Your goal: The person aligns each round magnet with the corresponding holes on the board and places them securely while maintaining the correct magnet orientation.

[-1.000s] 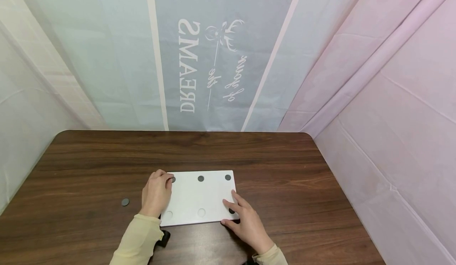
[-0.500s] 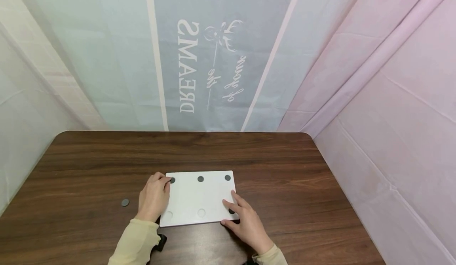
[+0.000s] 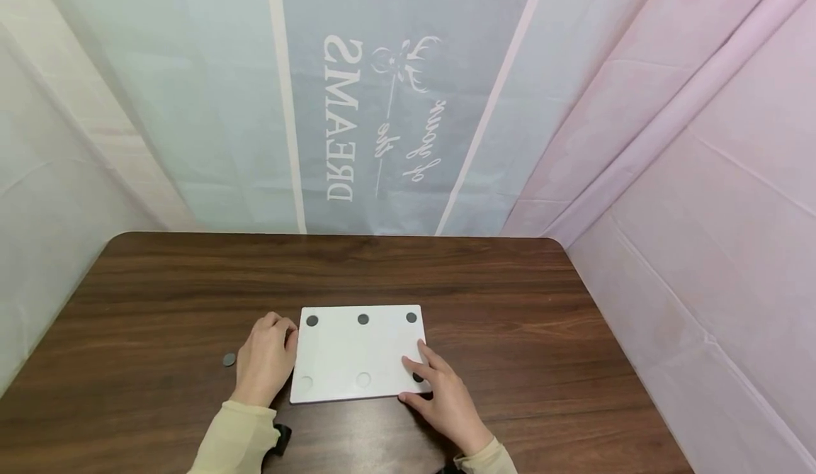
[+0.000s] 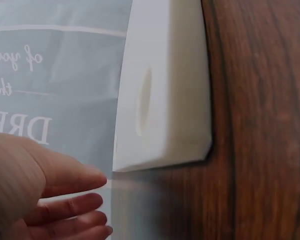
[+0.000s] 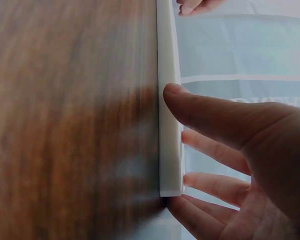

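Note:
A white board [image 3: 338, 353] lies on the table; dark discs sit in its far-left [image 3: 312, 321], far-middle [image 3: 363, 319] and far-right [image 3: 411, 317] recesses. Another, partly hidden by my right hand [image 3: 446, 399], is at the near-right corner. The near-left [image 3: 306, 383] and near-middle [image 3: 363, 380] recesses are bare. My right hand grips that corner, thumb against the near edge of the board [image 5: 168, 140], fingers over the top and side. Just left of the board, my left hand [image 3: 263, 360] holds nothing, its fingers loosely bent and apart from the board in the left wrist view.
One loose grey disc [image 3: 229, 359] lies on the brown wooden table [image 3: 159, 318], left of my left hand. Behind the table hangs a printed cloth [image 3: 395, 212], and pale pink cloth [image 3: 720, 247] hangs along the right side.
My left hand has come off the far-left disc and moved left and slightly nearer, leaving that disc in full view. The right hand keeps its hold on the board.

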`<state>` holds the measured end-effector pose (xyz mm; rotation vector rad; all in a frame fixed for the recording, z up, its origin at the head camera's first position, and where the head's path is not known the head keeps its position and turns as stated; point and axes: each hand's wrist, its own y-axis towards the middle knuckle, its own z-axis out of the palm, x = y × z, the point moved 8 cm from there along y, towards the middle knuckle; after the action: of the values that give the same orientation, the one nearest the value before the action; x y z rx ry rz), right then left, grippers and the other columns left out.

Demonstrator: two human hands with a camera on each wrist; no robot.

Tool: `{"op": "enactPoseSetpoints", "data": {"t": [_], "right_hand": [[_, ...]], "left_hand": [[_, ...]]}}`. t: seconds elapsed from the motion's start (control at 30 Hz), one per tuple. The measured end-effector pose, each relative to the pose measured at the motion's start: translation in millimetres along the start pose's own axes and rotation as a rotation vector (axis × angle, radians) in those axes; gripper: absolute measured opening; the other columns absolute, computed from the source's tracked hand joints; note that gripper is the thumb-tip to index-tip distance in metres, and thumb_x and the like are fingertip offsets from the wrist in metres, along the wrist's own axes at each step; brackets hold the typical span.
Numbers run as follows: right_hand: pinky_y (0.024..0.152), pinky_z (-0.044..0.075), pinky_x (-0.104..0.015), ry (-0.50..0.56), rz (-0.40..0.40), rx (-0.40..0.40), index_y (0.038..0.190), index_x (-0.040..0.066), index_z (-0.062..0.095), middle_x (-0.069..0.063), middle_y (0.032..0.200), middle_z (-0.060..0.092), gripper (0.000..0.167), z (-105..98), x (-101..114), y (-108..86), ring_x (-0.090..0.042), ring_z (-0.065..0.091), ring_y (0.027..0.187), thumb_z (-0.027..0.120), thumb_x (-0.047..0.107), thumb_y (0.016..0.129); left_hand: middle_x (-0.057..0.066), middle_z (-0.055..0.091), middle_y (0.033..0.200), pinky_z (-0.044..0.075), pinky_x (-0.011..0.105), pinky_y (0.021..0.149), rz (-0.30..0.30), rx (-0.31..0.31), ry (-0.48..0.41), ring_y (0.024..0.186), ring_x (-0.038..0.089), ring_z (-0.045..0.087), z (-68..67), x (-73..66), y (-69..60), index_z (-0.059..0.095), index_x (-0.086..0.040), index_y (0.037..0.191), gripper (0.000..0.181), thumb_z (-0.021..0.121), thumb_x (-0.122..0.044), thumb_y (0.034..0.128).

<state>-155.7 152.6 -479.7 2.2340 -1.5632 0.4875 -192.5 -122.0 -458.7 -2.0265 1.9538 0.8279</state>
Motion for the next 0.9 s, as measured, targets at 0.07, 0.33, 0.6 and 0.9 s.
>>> {"op": "enactPoseSetpoints", "data": {"t": [0.07,0.33,0.6,0.9], "right_hand": [[0.094,0.05,-0.048,0.002,0.001,-0.002,0.121,0.012,0.068,-0.02,0.142,0.048,0.05,-0.2,-0.4,-0.1,-0.036,0.053,0.124,0.081,0.029,0.076],[0.092,0.05,-0.048,0.0,-0.014,-0.014,0.121,0.013,0.068,-0.02,0.141,0.049,0.05,-1.1,-0.8,-0.4,-0.035,0.054,0.123,0.081,0.029,0.076],[0.093,0.05,-0.049,0.001,-0.01,-0.004,0.122,0.013,0.068,-0.02,0.142,0.048,0.05,-0.3,-0.7,-0.2,-0.036,0.054,0.123,0.081,0.029,0.077],[0.093,0.05,-0.049,0.002,-0.002,0.003,0.122,0.012,0.067,-0.021,0.142,0.047,0.05,-0.2,-0.9,-0.4,-0.037,0.053,0.124,0.08,0.029,0.077]], "left_hand": [[0.019,0.062,0.097,0.053,0.046,0.061,-0.015,0.003,0.016,0.088,0.034,0.06,-1.8,1.7,-1.9,0.07,0.002,0.092,0.01,0.062,0.001,0.0873],[0.028,0.059,0.102,0.049,0.054,0.075,-0.013,-0.011,0.08,0.095,0.044,0.056,-12.5,10.2,-12.3,0.067,0.009,0.098,0.024,0.053,0.013,0.08],[0.033,0.058,0.105,0.047,0.056,0.079,-0.018,-0.027,0.111,0.095,0.047,0.054,-17.4,21.7,-21.4,0.065,0.013,0.102,0.024,0.053,0.013,0.0807],[0.036,0.053,0.112,0.047,0.059,0.078,-0.138,0.034,0.129,0.102,0.051,0.05,-18.5,37.8,-26.9,0.057,0.015,0.114,0.034,0.049,0.011,0.0813]]}}
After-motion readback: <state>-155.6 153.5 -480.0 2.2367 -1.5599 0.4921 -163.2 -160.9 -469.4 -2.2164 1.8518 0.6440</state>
